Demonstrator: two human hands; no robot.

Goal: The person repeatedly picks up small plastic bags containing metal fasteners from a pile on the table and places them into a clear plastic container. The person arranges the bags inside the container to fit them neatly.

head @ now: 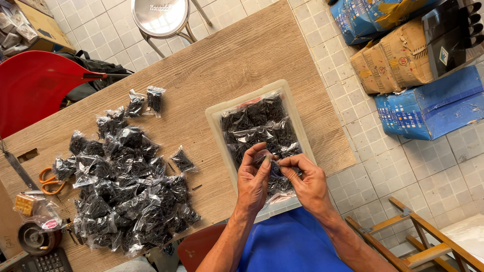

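Both hands meet at six o'clock over a clear tray [214,118] of black screws. The left hand [253,182] and right hand [306,182] pinch one small bag [275,168] between closed fingertips. Filled bags [126,184] pile at nine o'clock on the tabletop [227,60], beside orange scissors [49,180].

clear bagged pkgs [126,186] heaped on table, blue boxes [433,108] & brown cartons [396,58] on floor
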